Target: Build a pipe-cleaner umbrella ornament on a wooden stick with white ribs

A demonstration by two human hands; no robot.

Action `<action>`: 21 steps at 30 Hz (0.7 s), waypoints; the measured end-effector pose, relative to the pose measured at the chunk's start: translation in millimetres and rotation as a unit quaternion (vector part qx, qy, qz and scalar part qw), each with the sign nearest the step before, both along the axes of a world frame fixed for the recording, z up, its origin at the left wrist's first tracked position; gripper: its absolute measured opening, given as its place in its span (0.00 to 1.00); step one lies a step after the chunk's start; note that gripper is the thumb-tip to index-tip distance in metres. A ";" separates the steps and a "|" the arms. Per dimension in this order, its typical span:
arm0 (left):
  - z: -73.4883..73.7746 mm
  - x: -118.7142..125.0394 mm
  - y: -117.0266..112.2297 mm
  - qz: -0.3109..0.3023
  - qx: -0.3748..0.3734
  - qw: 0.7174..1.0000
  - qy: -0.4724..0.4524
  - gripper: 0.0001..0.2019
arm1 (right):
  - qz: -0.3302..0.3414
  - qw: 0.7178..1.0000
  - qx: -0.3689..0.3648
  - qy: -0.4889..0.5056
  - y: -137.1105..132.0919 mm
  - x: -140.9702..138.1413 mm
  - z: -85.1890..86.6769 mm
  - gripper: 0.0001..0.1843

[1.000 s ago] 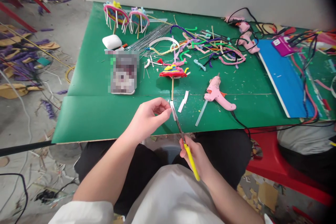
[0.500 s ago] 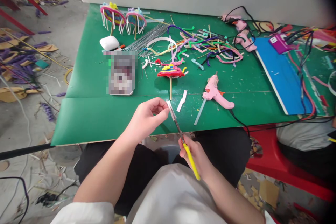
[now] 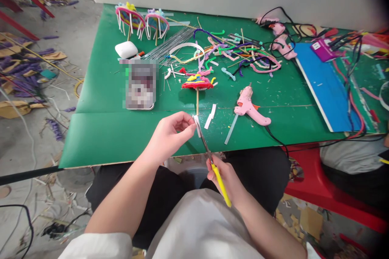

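Observation:
My left hand (image 3: 174, 133) pinches a short white paper strip (image 3: 196, 119) between thumb and fingertips above the table's front edge. In my right hand (image 3: 226, 176) are scissors (image 3: 219, 182) with yellow handles, their blades lying along the strip. Just beyond my fingertips is a small umbrella (image 3: 197, 83) with a red rim, yellow and blue on top, and a thin wooden stick. More cut white strips (image 3: 210, 116) lie to the right of the blades. A pink glue gun (image 3: 251, 107) with a clear glue stick rests farther right.
Two finished-looking pipe-cleaner umbrellas (image 3: 130, 15) with white strips stand at the back left. A white case (image 3: 126, 50) and a blurred phone-like object (image 3: 141, 87) are near them. Tangled pipe cleaners (image 3: 240, 50) cover the back middle. A blue board (image 3: 316, 89) lies right, with cables.
Both hands stay almost in place. The scissor blades look closer together along the white strip; otherwise the table's things are where they were.

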State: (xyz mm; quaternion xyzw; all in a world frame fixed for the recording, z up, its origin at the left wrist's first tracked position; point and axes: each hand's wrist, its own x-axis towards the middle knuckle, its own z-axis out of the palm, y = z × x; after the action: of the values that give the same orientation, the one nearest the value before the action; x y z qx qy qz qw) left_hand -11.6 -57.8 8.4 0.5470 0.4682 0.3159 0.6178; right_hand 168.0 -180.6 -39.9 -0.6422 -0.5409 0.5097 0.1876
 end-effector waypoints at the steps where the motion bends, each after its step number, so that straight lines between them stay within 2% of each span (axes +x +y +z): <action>1: -0.3 0.0 0.0 -0.001 -0.001 1.000 -0.003 0.07 | 0.001 1.000 -0.001 0.000 0.1 0.1 0.0 0.08; 8: 1.1 0.7 -0.1 -0.001 -0.002 1.000 0.003 0.06 | 0.008 1.000 -0.004 -0.005 2.4 -0.7 3.8 0.09; 15: -1.0 0.7 -1.9 -0.001 0.001 1.000 -0.001 0.06 | 0.009 0.999 -0.040 -0.006 4.1 -2.2 10.4 0.06; 18: -1.6 1.5 -2.5 -0.006 0.004 1.000 0.000 0.06 | 0.017 0.999 -0.042 -0.003 2.9 -0.4 6.3 0.03; 21: -0.1 2.4 -2.6 -0.011 0.008 1.000 0.008 0.06 | 0.015 1.000 -0.019 -0.002 0.0 0.9 -1.9 0.06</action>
State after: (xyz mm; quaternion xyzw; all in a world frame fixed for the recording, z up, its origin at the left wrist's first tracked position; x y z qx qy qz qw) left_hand -9.2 -60.4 8.3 0.5597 0.4644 0.3082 0.6132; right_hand 168.9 -180.6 -41.8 -0.6385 -0.5406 0.5218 0.1666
